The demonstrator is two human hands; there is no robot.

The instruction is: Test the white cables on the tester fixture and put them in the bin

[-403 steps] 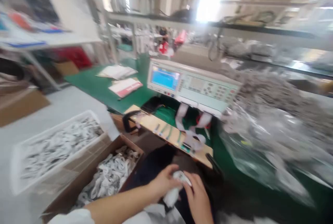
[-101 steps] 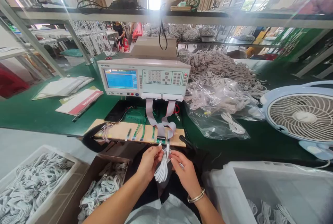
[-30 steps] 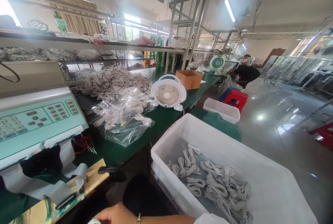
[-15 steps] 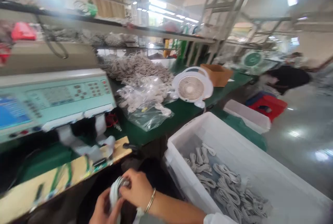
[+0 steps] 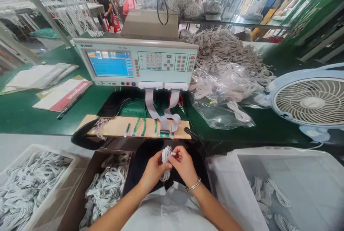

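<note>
we hold a white cable coil (image 5: 167, 154) low in front of us, over our lap and just short of the wooden board (image 5: 115, 127) at the table edge. our left hand (image 5: 154, 168) is closed around the near side of the coil, thumb across it; our right hand (image 5: 185, 164) pinches a small white plug (image 5: 173, 154) at its upper right, a metal bracelet (image 5: 193, 185) on that wrist.

on the board we see green wires (image 5: 144, 121) and, toward its right end, a black connector (image 5: 165, 131) at the end of a grey ribbon cable (image 5: 152, 105). the ribbon runs up to a machine (image 5: 158, 77) with a lit blue screen (image 5: 110, 64).

to our left stand a white tub (image 5: 60, 195) and a cardboard box (image 5: 80, 191), both full of cables; to our right, another tub (image 5: 233, 184) has a few coils (image 5: 279, 193) in it. a clear bag (image 5: 220, 116) of cables lies between the machine and a fan (image 5: 311, 98).
</note>
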